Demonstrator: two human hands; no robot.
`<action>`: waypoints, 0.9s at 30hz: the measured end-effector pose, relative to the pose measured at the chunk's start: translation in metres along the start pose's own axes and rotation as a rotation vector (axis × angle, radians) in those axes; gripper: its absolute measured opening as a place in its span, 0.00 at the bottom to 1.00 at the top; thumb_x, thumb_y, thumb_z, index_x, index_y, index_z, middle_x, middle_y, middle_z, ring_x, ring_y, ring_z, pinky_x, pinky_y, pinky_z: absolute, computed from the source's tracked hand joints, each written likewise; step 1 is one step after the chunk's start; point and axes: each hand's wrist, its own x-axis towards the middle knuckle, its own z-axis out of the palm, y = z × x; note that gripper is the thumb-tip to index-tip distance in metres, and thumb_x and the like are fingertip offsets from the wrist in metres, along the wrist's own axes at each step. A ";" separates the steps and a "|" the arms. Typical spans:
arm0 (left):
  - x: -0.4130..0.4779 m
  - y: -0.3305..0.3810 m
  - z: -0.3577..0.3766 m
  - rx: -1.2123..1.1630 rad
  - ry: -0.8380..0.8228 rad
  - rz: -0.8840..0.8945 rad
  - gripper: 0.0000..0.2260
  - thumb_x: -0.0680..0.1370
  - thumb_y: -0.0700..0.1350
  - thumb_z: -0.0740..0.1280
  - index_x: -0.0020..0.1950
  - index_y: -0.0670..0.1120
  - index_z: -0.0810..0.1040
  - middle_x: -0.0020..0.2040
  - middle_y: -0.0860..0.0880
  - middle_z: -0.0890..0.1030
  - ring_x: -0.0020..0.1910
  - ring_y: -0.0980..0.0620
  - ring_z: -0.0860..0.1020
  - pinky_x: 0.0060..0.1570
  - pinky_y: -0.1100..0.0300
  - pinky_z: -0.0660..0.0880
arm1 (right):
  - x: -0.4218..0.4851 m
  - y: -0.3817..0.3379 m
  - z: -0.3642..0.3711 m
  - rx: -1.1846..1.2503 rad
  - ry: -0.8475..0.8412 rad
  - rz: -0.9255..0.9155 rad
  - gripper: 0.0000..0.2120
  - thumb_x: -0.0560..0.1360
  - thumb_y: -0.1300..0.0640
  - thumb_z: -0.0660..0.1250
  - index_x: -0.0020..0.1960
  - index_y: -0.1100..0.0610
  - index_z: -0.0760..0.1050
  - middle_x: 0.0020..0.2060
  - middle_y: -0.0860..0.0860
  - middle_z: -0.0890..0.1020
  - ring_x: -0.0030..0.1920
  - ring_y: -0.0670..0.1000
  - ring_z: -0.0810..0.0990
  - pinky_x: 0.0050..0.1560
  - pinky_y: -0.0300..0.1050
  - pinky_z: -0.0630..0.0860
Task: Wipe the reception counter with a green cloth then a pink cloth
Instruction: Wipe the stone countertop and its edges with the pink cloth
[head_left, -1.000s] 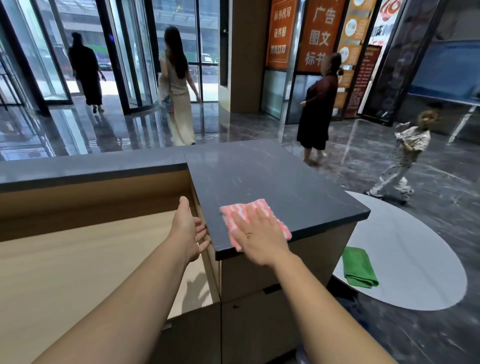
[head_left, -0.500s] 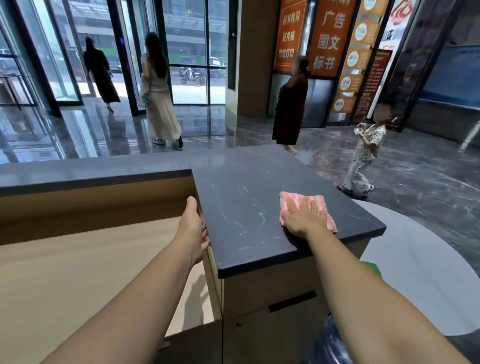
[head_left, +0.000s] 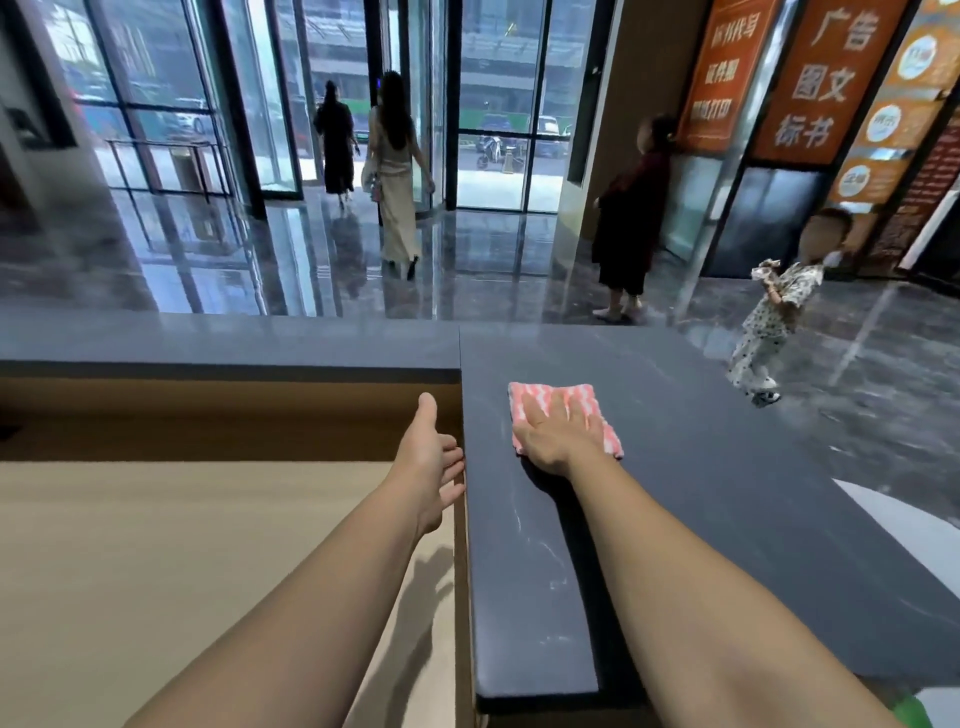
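Observation:
A folded pink-and-white striped cloth (head_left: 571, 402) lies flat on the dark stone reception counter (head_left: 727, 493). My right hand (head_left: 553, 434) presses down on the cloth's near half with fingers spread. My left hand (head_left: 431, 457) rests against the counter's left edge, thumb up, fingers loosely curled on the rim, holding nothing. A sliver of the green cloth (head_left: 911, 712) shows at the bottom right, below the counter and behind my right forearm.
A lower beige desk surface (head_left: 182, 545) lies left of the counter. The dark counter top continues left as a long ledge (head_left: 223, 343). Beyond it, several people stand or walk on the glossy lobby floor, a child (head_left: 769, 322) nearest the counter's far right corner.
My right hand has slid the pink cloth from the counter's right edge toward the far left-middle part. The left hand has stayed on the counter's edge. The view has tilted closer over the counter.

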 end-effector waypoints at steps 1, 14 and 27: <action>0.009 0.002 0.000 -0.011 0.008 -0.001 0.34 0.79 0.65 0.53 0.74 0.39 0.65 0.72 0.41 0.69 0.70 0.44 0.70 0.68 0.47 0.70 | 0.013 -0.007 0.001 -0.033 0.006 -0.042 0.26 0.83 0.47 0.43 0.79 0.41 0.38 0.79 0.53 0.38 0.77 0.59 0.35 0.74 0.59 0.34; 0.101 0.042 0.001 0.315 0.094 0.253 0.28 0.82 0.60 0.47 0.74 0.44 0.67 0.73 0.47 0.68 0.72 0.49 0.65 0.64 0.56 0.61 | 0.094 -0.077 0.004 -0.200 0.014 -0.379 0.29 0.80 0.52 0.56 0.78 0.44 0.49 0.79 0.54 0.42 0.78 0.60 0.37 0.75 0.62 0.38; 0.123 0.029 0.013 0.097 -0.061 0.116 0.36 0.78 0.68 0.49 0.66 0.39 0.75 0.66 0.40 0.77 0.66 0.43 0.74 0.70 0.48 0.66 | 0.074 -0.061 0.005 -0.080 0.102 -0.479 0.24 0.77 0.48 0.56 0.73 0.40 0.64 0.75 0.53 0.61 0.76 0.57 0.54 0.76 0.58 0.53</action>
